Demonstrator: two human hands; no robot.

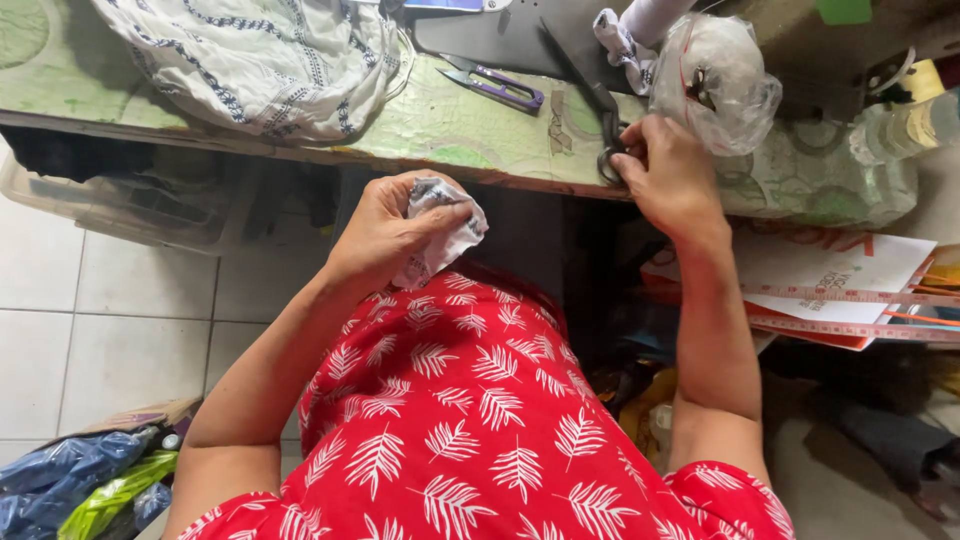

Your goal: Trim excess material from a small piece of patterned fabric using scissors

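Left hand (385,228) clutches crumpled cloth (440,232); right hand (668,177) grips scissors (600,105).

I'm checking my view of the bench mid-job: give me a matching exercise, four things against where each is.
Things:
1. crumpled cloth scrap
2. large scissors
3. small purple-handled snips
4. clear plastic bag

Places:
A. lying untouched on the table, left of the large scissors
B. held in the left hand
C. on the table just beyond the right hand
D. handles under the right hand's fingers

Pairs: 1-B, 2-D, 3-A, 4-C
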